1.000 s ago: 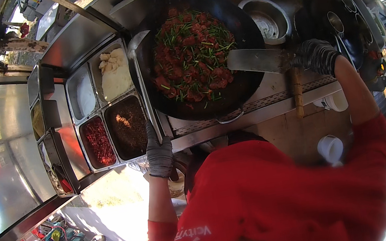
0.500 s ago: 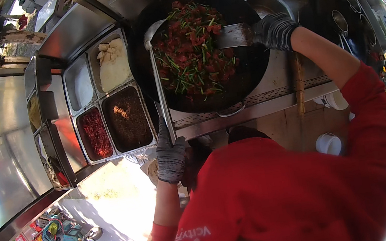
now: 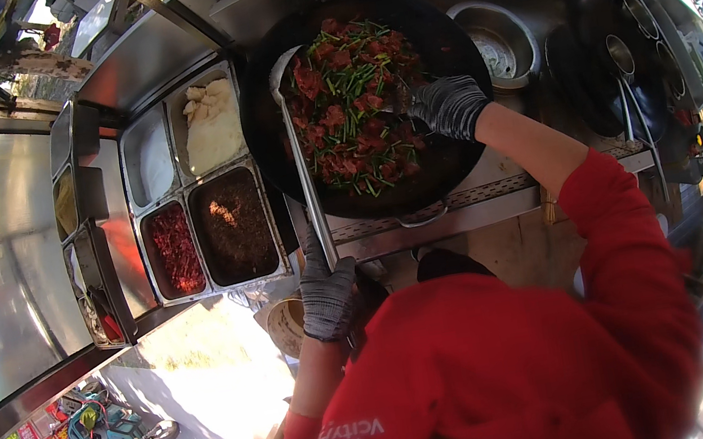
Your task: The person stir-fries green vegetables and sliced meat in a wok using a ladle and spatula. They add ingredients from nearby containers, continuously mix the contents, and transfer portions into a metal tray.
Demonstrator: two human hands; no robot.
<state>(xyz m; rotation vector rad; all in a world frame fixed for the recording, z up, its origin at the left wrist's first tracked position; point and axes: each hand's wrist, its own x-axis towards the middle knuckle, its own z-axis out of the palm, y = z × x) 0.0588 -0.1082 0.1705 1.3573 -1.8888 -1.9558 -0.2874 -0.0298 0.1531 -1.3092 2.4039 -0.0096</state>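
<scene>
A large dark wok (image 3: 462,168) holds a heap of reddish meat slices with cut green stalks (image 3: 353,110). My left hand (image 3: 327,298), in a grey knit glove, is closed around the handle of a long metal ladle (image 3: 311,191). The ladle's bowl rests at the wok's left inner side, against the food. My right hand (image 3: 449,107), gloved in grey with a dark striped cuff, is over the right part of the wok. It grips a spatula (image 3: 399,106) whose blade is mostly hidden by the food and the hand.
Left of the wok, metal pans hold white powder (image 3: 149,161), a pale paste (image 3: 211,131), red chopped chilli (image 3: 172,246) and dark brown seasoning (image 3: 232,224). A metal pot (image 3: 496,43) stands right of the wok, with a strainer (image 3: 619,54) farther right. A bucket (image 3: 285,325) sits below the counter.
My right hand has moved left and slightly down over the wok, taking the spatula's blade into the food. The ladle stays at the left side. The whole view has shifted slightly.
</scene>
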